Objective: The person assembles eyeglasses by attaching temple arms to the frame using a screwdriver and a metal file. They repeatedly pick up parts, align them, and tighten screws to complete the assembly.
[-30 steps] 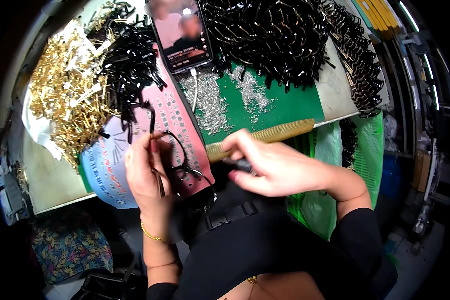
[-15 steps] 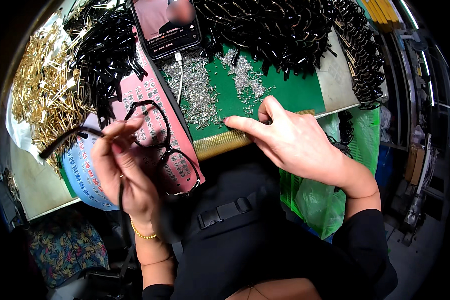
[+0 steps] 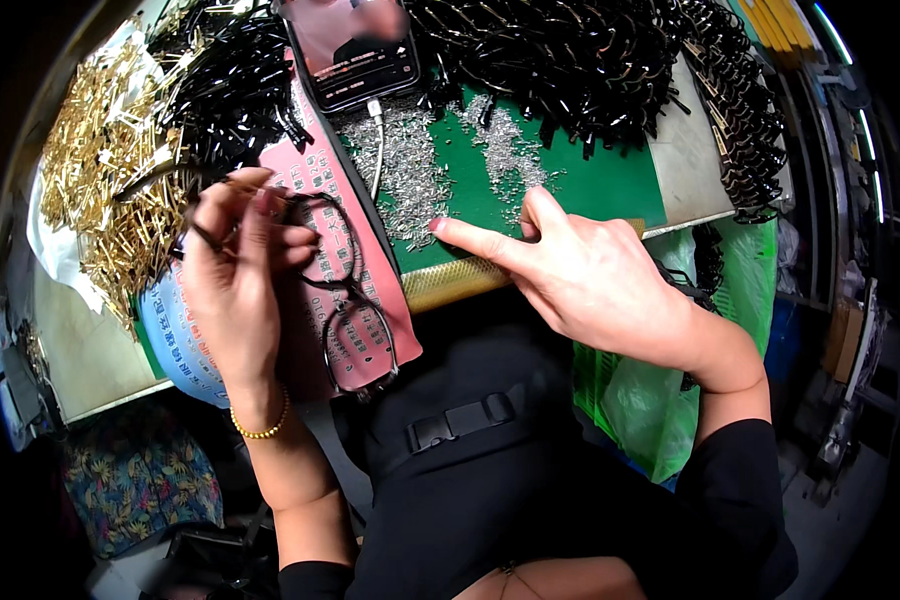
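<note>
My left hand [image 3: 238,265] is closed around a black eyeglass frame [image 3: 354,290], gripping it near one end. The frame's rims hang to the right of my fingers, above a pink printed sheet [image 3: 375,265]. A dark temple arm sticks out to the left of the hand. My right hand [image 3: 595,270] stretches its index finger to the near edge of a pile of tiny silver screws [image 3: 410,190]. Its thumb stands apart and the other fingers curl under, partly hidden. The screws lie on a green mat [image 3: 595,185] with a gold mesh edge [image 3: 460,284].
A phone [image 3: 355,55] with a white cable [image 3: 378,150] stands behind the screws. Gold temple arms [image 3: 100,170] and black ones [image 3: 235,90] lie heaped at left. Black frames [image 3: 560,60] are piled at the back. A green basket [image 3: 745,280] with plastic stands at right.
My left hand has turned, and the eyeglass frame has tilted with it. My right index finger remains at the screws, its tip slightly nearer the pile. The whole view has shifted slightly.
</note>
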`<state>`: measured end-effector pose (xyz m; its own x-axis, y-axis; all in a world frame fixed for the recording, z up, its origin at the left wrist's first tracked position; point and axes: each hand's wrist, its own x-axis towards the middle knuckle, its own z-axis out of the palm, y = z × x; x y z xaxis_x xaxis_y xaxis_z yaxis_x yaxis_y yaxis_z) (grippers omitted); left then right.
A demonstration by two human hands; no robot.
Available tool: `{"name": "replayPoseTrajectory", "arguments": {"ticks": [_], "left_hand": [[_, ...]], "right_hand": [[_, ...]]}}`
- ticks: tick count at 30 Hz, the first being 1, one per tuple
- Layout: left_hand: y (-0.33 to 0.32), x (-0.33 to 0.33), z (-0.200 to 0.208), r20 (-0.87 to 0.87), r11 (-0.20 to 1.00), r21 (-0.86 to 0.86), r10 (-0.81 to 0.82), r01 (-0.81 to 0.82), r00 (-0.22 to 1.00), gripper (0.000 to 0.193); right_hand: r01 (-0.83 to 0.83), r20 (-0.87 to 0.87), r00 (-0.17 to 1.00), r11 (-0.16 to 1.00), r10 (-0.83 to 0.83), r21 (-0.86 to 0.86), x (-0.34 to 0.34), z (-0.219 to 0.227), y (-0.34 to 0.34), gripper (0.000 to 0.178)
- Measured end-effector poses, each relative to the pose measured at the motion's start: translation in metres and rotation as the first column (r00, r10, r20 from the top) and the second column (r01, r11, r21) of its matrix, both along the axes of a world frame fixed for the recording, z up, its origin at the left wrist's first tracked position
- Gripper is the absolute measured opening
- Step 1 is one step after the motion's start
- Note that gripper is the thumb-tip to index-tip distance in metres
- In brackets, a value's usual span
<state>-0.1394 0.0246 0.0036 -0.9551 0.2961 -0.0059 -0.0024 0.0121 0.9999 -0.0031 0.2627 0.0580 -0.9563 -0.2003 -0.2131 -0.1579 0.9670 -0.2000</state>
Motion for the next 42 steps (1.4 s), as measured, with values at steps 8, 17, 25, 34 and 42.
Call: {"name": "replayPoseTrajectory", "arguments": {"ticks": [8, 17, 25, 34, 42], "left_hand": [[-0.008, 0.032, 0.009, 0.189, 0.980, -0.071, -0.169, 0.185, 0.967, 0.016], [-0.004, 0.032, 0.011, 0.074, 0.963, -0.140, -0.220, 0.229, 0.973, 0.015], [-0.004, 0.035, -0.004, -0.288, 0.897, -0.421, -0.275, 0.136, 0.918, 0.020], [0.003, 0.037, 0.001, -0.281, 0.880, -0.471, -0.218, 0.063, 0.935, 0.018], [-0.002, 0.036, -0.007, -0.091, 0.967, -0.218, -0.157, 0.135, 0.983, 0.014]], "right_hand": [[-0.057, -0.001, 0.998, 0.969, 0.059, -0.242, -0.004, 0.011, -0.015, 0.063], [-0.187, -0.001, 0.982, 0.967, 0.190, -0.176, -0.024, 0.000, -0.022, 0.060], [-0.163, 0.069, 0.982, 0.972, 0.176, -0.168, -0.026, 0.002, -0.025, 0.056], [-0.168, 0.029, 0.984, 0.968, 0.176, -0.184, -0.027, -0.002, -0.022, 0.055], [-0.157, 0.049, 0.984, 0.971, 0.169, -0.183, -0.026, -0.003, -0.022, 0.061]]}}
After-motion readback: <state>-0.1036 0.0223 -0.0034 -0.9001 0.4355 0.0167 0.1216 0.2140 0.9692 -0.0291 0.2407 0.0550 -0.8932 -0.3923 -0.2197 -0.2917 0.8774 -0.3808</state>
